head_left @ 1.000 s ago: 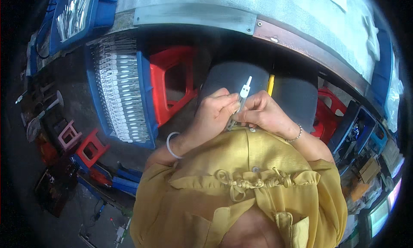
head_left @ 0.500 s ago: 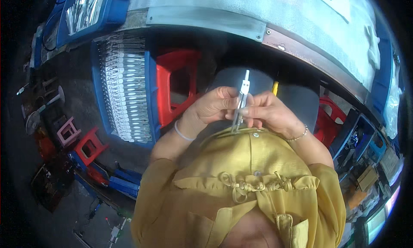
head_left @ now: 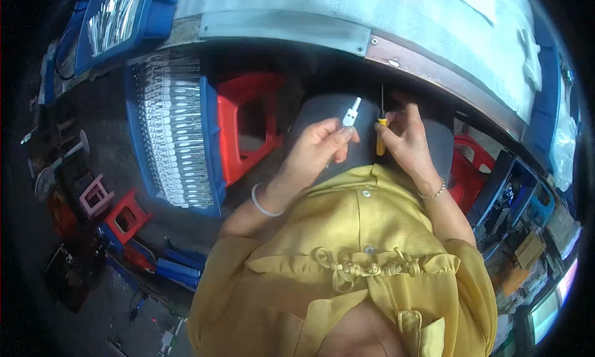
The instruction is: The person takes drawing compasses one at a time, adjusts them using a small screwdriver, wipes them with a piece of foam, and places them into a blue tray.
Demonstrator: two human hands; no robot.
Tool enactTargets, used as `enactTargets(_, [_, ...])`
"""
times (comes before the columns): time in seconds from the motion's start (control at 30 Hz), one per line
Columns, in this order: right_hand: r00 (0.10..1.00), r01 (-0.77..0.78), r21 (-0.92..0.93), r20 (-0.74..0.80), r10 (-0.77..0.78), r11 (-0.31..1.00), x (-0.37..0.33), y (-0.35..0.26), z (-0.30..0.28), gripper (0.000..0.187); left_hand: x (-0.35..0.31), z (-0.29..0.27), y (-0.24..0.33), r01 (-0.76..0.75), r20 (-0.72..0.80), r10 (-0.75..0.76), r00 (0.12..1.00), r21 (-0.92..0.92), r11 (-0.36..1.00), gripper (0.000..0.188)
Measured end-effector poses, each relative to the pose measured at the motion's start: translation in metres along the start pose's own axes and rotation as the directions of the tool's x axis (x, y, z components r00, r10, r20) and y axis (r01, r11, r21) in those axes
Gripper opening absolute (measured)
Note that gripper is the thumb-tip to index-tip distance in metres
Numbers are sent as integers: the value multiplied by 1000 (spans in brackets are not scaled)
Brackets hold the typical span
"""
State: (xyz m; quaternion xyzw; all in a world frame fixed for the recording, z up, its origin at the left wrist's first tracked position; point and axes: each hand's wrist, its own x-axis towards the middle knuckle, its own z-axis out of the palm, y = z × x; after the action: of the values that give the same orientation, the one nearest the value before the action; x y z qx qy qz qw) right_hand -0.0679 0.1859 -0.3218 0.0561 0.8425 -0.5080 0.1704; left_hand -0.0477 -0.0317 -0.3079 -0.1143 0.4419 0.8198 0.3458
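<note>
My left hand (head_left: 323, 147) is closed in a pinch on a drawing compass (head_left: 351, 114), just above my lap. Its white head and slim tip stick out beyond the fingers; my palm and fingers hide most of the rest. A screwdriver (head_left: 381, 137) with a yellow handle and thin dark shaft lies over the dark cloth of my lap, shaft pointing away from me. My right hand (head_left: 408, 140) is beside it on the right, fingers apart and the thumb at the handle. The far fingers are in shadow under the table edge.
To the left, a blue bin (head_left: 214, 146) holds rows of white-headed compasses. A red stool (head_left: 229, 134) stands beside it. The table's metal edge (head_left: 285, 31) runs across in front of me. Another blue bin (head_left: 160, 16) with metal parts sits at the far left.
My hands have separated. The left has kept the compass, while the right has let go of it and moved right and away to the screwdriver. The view has shifted slightly.
</note>
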Motion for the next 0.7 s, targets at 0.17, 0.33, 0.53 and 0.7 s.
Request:
enactTargets(0.17, [900, -422, 740, 411, 145, 524, -4, -35, -26, 39, -4, 15, -3, -35, -89, 53, 995, 196, 980, 23])
enactTargets(0.33, [929, 243, -48, 300, -218, 969, -31, -62, -32, 44, -5, 8, -11, 51, -168, -35, 985, 87, 995, 23])
enactTargets(0.53, [879, 396, -135, 342, -333, 908, -33, -71, -37, 41, -4, 10, -7, 110, -179, -103, 978, 32, 993, 21])
enactTargets(0.7, [879, 391, -163, 359, -315, 906, -34, -69, -34, 40, -3, 10, -11, 107, -210, -80, 974, 119, 987, 21])
